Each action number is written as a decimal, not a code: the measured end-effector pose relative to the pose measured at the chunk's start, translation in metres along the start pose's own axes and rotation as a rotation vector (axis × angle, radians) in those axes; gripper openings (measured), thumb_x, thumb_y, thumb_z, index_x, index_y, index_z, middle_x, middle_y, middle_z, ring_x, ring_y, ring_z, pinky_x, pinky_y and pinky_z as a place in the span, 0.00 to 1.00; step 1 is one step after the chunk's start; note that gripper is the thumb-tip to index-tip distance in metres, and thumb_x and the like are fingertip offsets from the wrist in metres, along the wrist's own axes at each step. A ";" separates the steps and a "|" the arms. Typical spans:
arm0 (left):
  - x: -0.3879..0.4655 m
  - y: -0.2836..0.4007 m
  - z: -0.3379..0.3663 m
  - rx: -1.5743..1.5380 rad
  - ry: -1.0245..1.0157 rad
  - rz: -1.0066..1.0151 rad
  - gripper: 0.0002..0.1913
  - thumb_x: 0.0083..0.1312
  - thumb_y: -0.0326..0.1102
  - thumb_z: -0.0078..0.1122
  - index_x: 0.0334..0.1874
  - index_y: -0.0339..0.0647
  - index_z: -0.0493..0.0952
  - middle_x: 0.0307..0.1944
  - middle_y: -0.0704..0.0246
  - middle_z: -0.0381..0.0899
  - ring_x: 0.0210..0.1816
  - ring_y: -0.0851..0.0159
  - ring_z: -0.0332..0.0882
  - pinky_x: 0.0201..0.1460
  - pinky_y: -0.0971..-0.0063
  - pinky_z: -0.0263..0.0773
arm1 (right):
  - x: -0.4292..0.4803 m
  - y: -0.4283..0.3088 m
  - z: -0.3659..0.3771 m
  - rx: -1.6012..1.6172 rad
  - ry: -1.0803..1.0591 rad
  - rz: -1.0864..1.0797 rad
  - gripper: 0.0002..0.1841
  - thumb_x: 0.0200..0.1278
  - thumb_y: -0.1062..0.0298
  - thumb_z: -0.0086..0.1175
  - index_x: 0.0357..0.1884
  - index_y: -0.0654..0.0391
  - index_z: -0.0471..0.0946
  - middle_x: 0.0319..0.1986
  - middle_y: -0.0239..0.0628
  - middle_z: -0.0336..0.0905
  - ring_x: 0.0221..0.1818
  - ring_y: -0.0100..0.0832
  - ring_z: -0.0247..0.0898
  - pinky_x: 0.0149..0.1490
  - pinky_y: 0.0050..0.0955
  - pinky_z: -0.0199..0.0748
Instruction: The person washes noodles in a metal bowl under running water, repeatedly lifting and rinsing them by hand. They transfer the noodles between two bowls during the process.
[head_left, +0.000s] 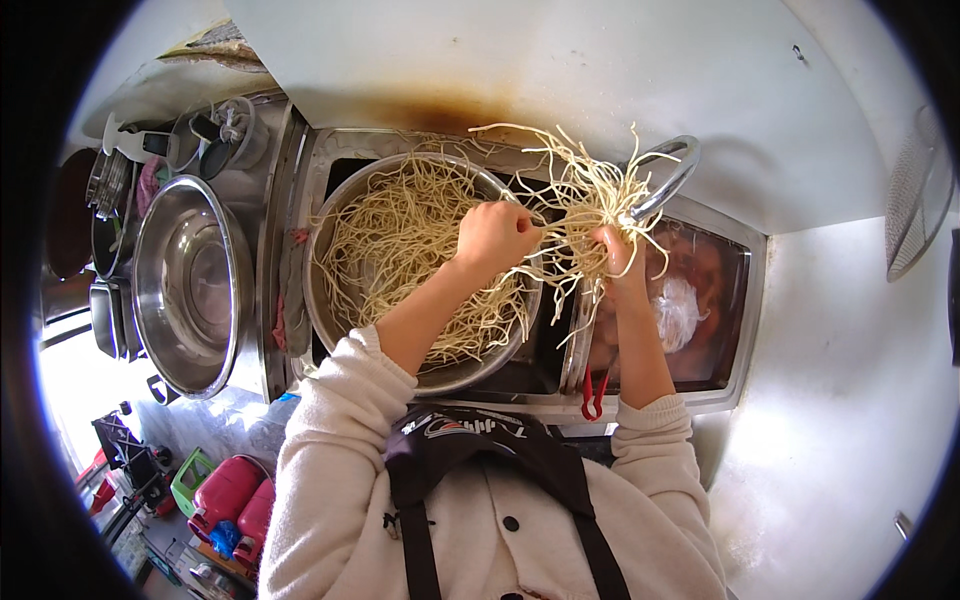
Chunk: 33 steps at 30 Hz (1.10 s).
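My right hand (621, 253) grips a thick bunch of pale, thin root-like strands (592, 199) beside the mouth of the curved chrome tap (679, 176). Loose ends of the bunch fan out in all directions. To its left, my left hand (496, 238) has its fingers closed on some strand ends at the bunch's edge. Below that hand sits a large round steel basin (424, 391), holding many more of these strands (405, 225). The basin rests over the left bowl of a steel sink (555, 360).
Brownish liquid (697, 251) with a clear plastic bag (679, 313) in it fills the right sink bowl. A red-handled tool (595, 397) hangs at the divider's front. On the left counter stands another steel basin (196, 285). A mesh strainer (919, 199) hangs on the right wall.
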<state>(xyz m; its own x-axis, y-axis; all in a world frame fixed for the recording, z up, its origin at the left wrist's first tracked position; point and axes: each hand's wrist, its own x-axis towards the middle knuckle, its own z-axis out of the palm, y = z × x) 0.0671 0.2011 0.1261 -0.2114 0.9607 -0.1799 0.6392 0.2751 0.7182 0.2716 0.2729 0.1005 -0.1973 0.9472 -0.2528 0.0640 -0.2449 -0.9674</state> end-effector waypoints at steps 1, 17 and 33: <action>0.002 -0.005 0.003 -0.082 0.012 -0.069 0.11 0.54 0.42 0.59 0.23 0.41 0.81 0.20 0.66 0.79 0.22 0.60 0.76 0.32 0.66 0.72 | 0.001 0.001 -0.002 -0.043 -0.020 -0.031 0.10 0.54 0.73 0.52 0.39 0.66 0.77 0.28 0.36 0.78 0.28 0.27 0.75 0.33 0.26 0.74; -0.001 -0.036 0.001 -1.313 -0.072 -0.626 0.04 0.56 0.29 0.57 0.26 0.38 0.74 0.21 0.73 0.71 0.21 0.76 0.64 0.26 0.81 0.61 | -0.008 0.013 -0.020 0.252 0.044 0.143 0.07 0.54 0.76 0.52 0.36 0.62 0.75 0.27 0.30 0.73 0.29 0.23 0.69 0.34 0.25 0.71; -0.021 0.036 0.001 -0.170 0.051 0.646 0.05 0.53 0.28 0.63 0.33 0.42 0.82 0.31 0.69 0.80 0.33 0.64 0.79 0.34 0.71 0.76 | -0.024 -0.008 -0.019 0.244 0.038 0.162 0.14 0.52 0.79 0.54 0.44 0.61 0.75 0.32 0.31 0.76 0.28 0.23 0.73 0.31 0.21 0.71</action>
<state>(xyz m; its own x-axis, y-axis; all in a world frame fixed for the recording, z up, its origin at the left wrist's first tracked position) 0.0951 0.1904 0.1551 0.1369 0.9264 0.3508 0.5247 -0.3681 0.7675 0.2943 0.2562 0.1150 -0.1666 0.8978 -0.4077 -0.1468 -0.4315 -0.8901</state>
